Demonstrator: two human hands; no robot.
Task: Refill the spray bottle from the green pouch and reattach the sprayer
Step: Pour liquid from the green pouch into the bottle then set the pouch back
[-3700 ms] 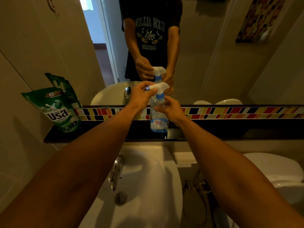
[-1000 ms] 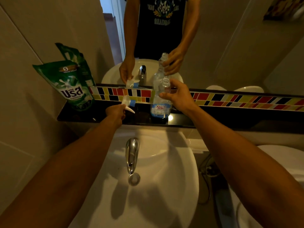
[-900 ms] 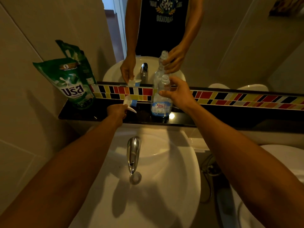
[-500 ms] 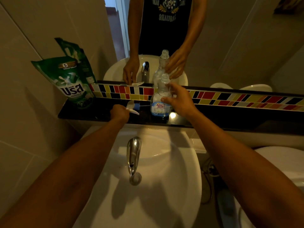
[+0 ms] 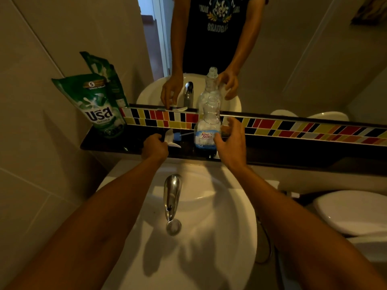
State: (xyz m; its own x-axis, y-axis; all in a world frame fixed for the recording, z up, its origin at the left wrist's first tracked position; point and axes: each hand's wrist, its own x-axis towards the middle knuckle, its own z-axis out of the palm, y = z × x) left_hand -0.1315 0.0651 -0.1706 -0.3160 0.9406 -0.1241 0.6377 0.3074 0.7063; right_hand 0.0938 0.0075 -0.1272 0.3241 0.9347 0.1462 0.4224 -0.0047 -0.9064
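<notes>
spray bottle [image 5: 207,130]: clear, uncapped, upright on ledge | sprayer [image 5: 172,139]: lying beside | green pouch [image 5: 98,105]: leaning, far left

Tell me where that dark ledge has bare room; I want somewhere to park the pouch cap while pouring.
The dark ledge is bare right of the spray bottle, along the coloured tiles. Crowded on the left: green pouch, sprayer under the left hand; the right hand is beside the bottle.

Green pouch [image 5: 98,103] reads "USA", "5"; bottle [image 5: 207,130] "King's Stella".
</notes>
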